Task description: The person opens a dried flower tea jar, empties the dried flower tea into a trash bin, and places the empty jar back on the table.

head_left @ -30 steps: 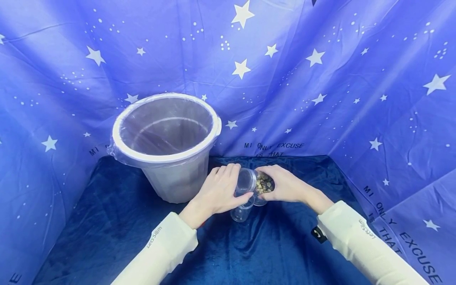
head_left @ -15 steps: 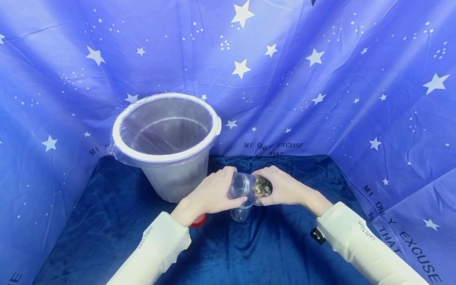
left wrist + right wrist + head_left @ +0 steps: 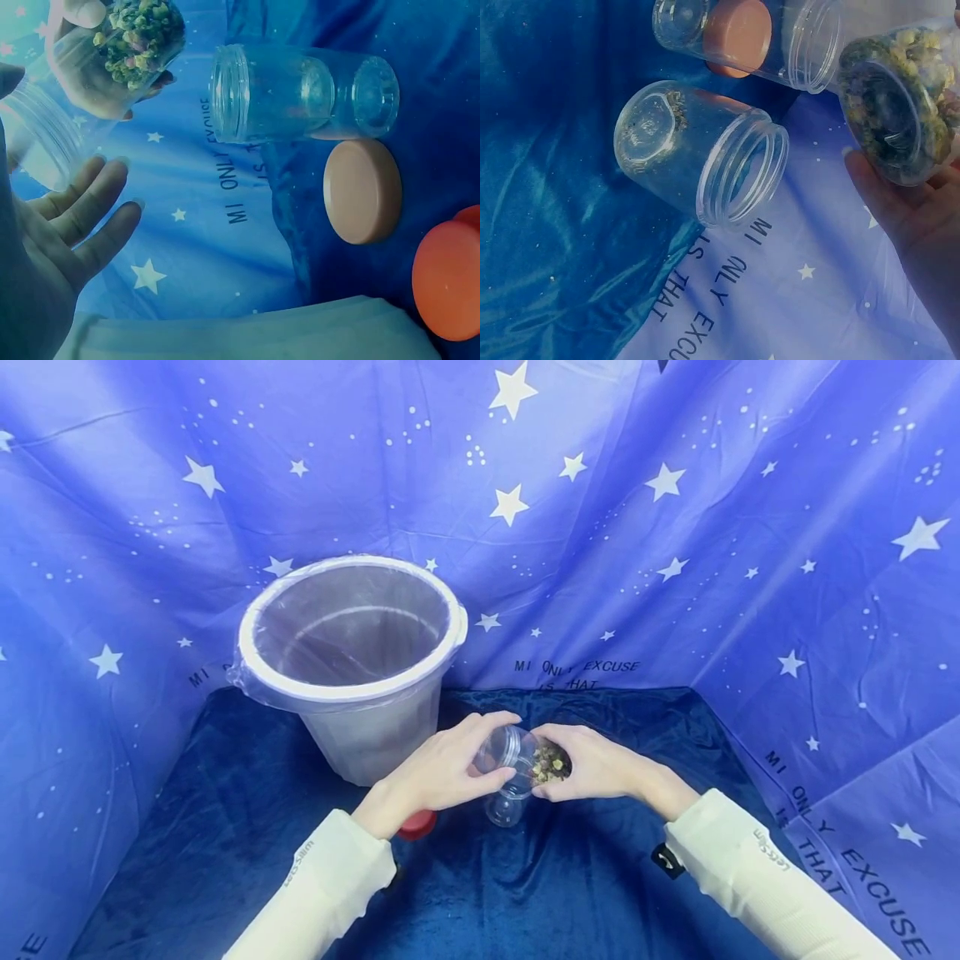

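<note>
Jars [image 3: 525, 760] in both hands, seemingly tilted.

A pale bucket [image 3: 351, 670] lined with a clear plastic bag stands upright at the back left of the dark blue velvety cloth [image 3: 225, 827] that covers the work surface. A red lid [image 3: 417, 823] lies flat on this cloth in front of the bucket, and in the left wrist view a tan lid [image 3: 362, 190] lies just beside it. A lighter blue sheet [image 3: 675, 527] printed with white stars, dots and the dark words "MI ONLY EXCUSE IS THAT" hangs behind and on both sides, creased and meeting the cloth along its back edge.
</note>
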The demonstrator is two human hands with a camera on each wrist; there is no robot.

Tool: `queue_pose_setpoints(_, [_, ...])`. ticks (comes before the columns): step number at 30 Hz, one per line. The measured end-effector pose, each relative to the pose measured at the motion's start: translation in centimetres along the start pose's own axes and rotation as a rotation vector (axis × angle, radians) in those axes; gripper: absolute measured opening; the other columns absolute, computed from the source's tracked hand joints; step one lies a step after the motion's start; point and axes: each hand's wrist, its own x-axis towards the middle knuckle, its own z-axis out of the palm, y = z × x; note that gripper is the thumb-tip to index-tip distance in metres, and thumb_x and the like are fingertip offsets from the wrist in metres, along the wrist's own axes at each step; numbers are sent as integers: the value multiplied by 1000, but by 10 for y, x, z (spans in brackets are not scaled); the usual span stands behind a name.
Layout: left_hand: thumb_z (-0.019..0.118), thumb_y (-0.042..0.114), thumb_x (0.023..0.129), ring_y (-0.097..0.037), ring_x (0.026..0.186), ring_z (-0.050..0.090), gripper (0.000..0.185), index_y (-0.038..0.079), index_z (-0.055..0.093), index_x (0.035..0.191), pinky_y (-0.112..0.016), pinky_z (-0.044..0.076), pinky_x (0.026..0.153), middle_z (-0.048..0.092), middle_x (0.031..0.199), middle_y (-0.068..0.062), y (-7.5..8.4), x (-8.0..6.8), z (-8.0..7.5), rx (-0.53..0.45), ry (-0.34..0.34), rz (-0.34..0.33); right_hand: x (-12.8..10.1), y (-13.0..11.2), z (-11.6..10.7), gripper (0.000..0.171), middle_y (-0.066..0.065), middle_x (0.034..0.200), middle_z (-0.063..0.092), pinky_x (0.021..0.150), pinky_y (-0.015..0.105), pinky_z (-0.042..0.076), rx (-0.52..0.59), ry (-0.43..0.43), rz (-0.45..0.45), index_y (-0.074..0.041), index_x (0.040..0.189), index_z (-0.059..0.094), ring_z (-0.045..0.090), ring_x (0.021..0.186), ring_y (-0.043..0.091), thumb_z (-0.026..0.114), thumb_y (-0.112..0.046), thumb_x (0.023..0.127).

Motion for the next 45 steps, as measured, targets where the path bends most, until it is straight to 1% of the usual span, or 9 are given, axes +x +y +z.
queue_pose_setpoints(3, [61,48,93,4,72,61,58,31,42,144,-17,52,69,58,103,6,0,1,2,17,5,18,-1,-2,0,59,-9,101,65,72,23,51,3,-23,18,-19,126,56,59,84,6,77,-40,75])
queue_pose_setpoints(8, [61,43,92,1,79,63,52,20,47,137,-19,53,72,59,107,3,1,4,5,41,60,63,-2,-7,3,61,-9,109,62,78,26,49,2,-34,23,-22,131,51,56,93,9,74,-42,78])
queue_pose_setpoints(14, [57,43,92,-10,83,60,48,10,51,126,-24,55,69,61,105,-1,1,7,15,194,110,126,-2,-13,7,61,-13,110,60,85,31,48,-17,-12,-20,-27,132,51,52,101,11,75,-43,78])
queue_pose_setpoints(18, [54,46,90,-13,68,60,47,7,56,117,-25,53,58,64,91,-3,-2,8,19,390,250,267,-1,-15,8,61,-14,103,61,81,28,49,-50,9,-54,-25,130,53,54,95,8,76,-42,76])
queue_pose_setpoints(22, [30,50,97,-17,56,57,55,5,59,111,-28,51,49,63,79,-5,-5,10,21,607,403,370,1,-18,10,61,-9,98,66,74,23,51,-84,33,-105,-17,129,55,57,85,3,77,-41,76])
queue_pose_setpoints(25, [14,48,99,-18,51,54,64,4,60,108,-29,49,46,61,74,-5,-6,10,23,689,478,397,2,-18,12,59,-10,95,68,71,21,51,-95,57,-138,-15,125,58,58,81,1,78,-40,76])
queue_pose_setpoints(29, [15,46,98,-18,46,51,61,5,60,101,-29,45,42,57,68,-4,-5,10,26,710,527,396,2,-19,13,56,-14,92,67,71,20,52,-82,74,-159,-16,121,59,59,79,0,80,-38,74])
queue_pose_setpoints(36, [30,43,92,-17,41,47,44,7,55,91,-29,40,37,51,58,-3,-2,10,30,653,538,341,2,-16,16,56,-15,91,67,73,22,51,-49,67,-170,-15,123,60,59,79,-1,80,-36,75])
queue_pose_setpoints(45, [45,41,81,-18,40,50,37,7,54,93,-30,40,37,54,59,-3,3,12,34,608,588,297,2,-13,18,57,-13,92,68,69,20,52,-48,100,-186,-13,122,60,60,78,-1,81,-36,74])
